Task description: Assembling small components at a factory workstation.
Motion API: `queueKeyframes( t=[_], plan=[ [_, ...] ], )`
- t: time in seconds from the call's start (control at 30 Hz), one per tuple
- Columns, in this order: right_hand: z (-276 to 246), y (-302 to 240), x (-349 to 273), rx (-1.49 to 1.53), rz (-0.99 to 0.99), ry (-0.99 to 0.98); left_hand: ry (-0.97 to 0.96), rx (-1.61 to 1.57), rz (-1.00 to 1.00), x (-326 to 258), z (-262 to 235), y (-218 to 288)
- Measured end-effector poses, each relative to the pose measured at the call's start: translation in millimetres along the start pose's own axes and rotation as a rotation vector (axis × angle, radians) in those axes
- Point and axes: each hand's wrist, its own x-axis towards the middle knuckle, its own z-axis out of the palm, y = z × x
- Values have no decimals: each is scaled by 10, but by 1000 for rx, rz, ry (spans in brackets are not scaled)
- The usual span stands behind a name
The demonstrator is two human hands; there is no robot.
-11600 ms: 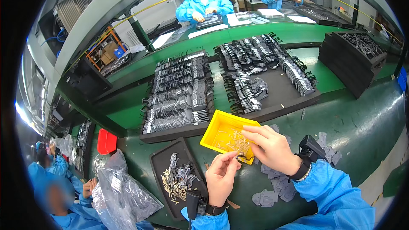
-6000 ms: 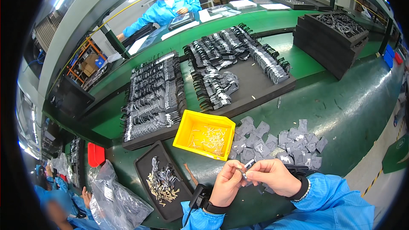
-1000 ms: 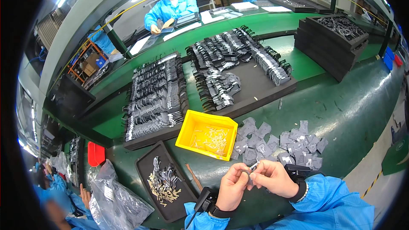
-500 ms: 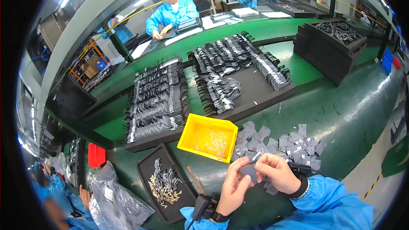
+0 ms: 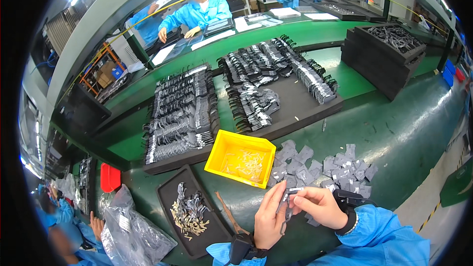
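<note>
Low in the picture, right of the middle, my two hands meet around a small grey flat part (image 5: 284, 203), now turned nearly edge-on. My left hand (image 5: 267, 220) grips it between thumb and fingers. My right hand (image 5: 321, 208) pinches at its right side, beside a short white strip; the fingertips partly hide the contact. Just beyond them lies a loose pile of similar grey flat parts (image 5: 340, 167), several with white marks. The yellow bin (image 5: 230, 179), holding small cream-coloured strips (image 5: 249, 162), stands beyond my left hand.
A black tray (image 5: 165, 192) at left holds small metallic parts. Further back are two black foam trays (image 5: 305, 116) (image 5: 185, 160) with rows of dark parts, and a black stack (image 5: 367, 64). A plastic bag (image 5: 130, 231) and red bin (image 5: 110, 177) lie left. Co-workers (image 5: 197, 12) sit opposite.
The grey part has turned from face-on to nearly edge-on in my hands. My left hand has rotated more upright. A co-worker opposite has reached an arm out to the left.
</note>
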Motion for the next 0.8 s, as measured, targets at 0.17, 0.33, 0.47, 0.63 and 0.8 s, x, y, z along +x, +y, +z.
queueKeyframes(
  t=[0.17,0.33,0.47,0.63,0.8],
  plan=[
    [32,-84,16,-584,-379,-10,28,-3,23,-42,-10,-32],
    [37,-71,10,-776,-437,74,55,65,67,-31,18,-47],
    [-8,-14,53,-694,-308,93,152,25,3,-64,8,-64],
    [-8,24,38,-192,-119,76,72,-874,-525,-29,-43,-75],
    [-7,-7,-2,-401,-298,17,49,-826,-495,-36,-27,-91]
  ],
)
